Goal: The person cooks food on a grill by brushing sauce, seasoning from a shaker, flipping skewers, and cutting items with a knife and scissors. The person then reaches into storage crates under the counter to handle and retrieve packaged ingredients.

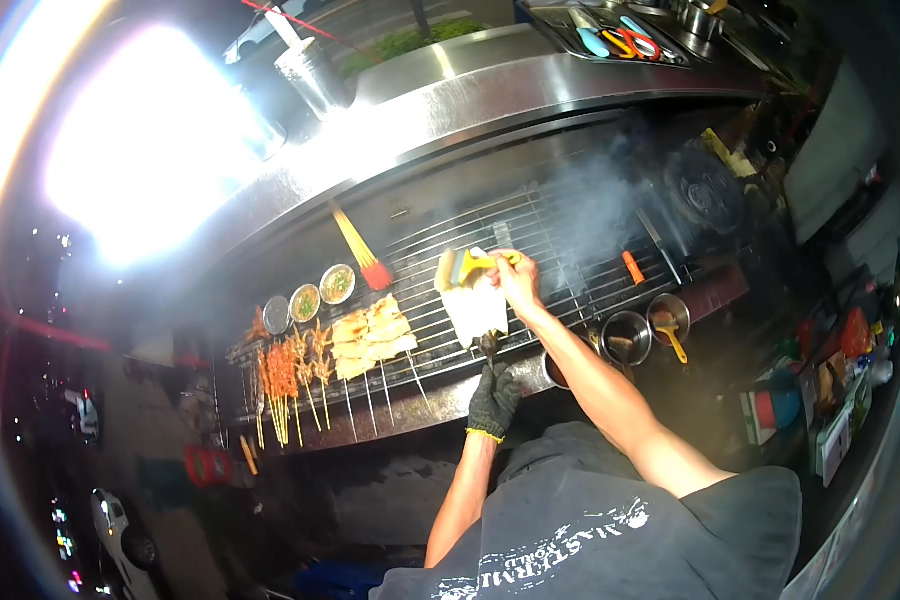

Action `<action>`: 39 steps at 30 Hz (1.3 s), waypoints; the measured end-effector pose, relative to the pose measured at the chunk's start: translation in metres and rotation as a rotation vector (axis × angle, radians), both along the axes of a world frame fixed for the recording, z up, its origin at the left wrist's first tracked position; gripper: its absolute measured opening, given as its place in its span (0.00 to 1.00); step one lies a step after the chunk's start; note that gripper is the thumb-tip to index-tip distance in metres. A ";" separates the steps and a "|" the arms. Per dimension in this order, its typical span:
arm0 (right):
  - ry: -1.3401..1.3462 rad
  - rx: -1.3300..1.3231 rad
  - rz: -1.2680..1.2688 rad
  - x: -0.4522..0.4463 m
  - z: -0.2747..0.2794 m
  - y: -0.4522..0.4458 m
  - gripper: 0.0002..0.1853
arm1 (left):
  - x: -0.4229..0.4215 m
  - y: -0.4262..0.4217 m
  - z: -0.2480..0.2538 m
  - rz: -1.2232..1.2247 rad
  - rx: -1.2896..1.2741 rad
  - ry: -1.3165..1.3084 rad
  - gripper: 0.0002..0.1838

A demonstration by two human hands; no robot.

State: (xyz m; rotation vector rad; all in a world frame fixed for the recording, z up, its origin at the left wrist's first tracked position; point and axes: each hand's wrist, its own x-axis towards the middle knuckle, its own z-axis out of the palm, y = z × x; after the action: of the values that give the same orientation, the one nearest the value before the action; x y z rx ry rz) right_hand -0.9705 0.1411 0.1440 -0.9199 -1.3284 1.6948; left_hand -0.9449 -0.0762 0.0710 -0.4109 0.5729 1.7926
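My left hand (494, 402), in a dark glove with a yellow cuff, is closed around the lower end of a dark tool or skewer handle at the grill's front edge. My bare right hand (517, 282) grips a yellow-handled brush (467, 265) above the grill grate (560, 262). Under the brush lies a pale, flat piece of food (473, 308); its details are washed out by glare. A tan elongated piece (444, 271) is beside the brush head. To the left, flat yellowish skewers (372, 336) and reddish skewers (281, 368) lie on the grate.
Small bowls (337, 284) and a red-and-yellow bundle of sticks (360, 247) sit left of the grate's middle. Metal pots (626, 338) stand at the right front, one with a yellow-handled brush. Smoke rises near a red sausage (633, 267). A tool tray (610, 38) is at the back.
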 end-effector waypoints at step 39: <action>-0.111 -0.119 -0.382 0.263 -0.042 -0.121 0.15 | -0.026 -0.329 -0.158 -0.875 -1.226 1.523 0.14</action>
State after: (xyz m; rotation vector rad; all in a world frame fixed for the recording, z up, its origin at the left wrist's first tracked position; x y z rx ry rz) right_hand -0.7075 0.0203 0.1023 -1.2644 -1.0465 1.4523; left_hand -0.9709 -0.4053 -0.0865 0.5124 2.4332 0.3920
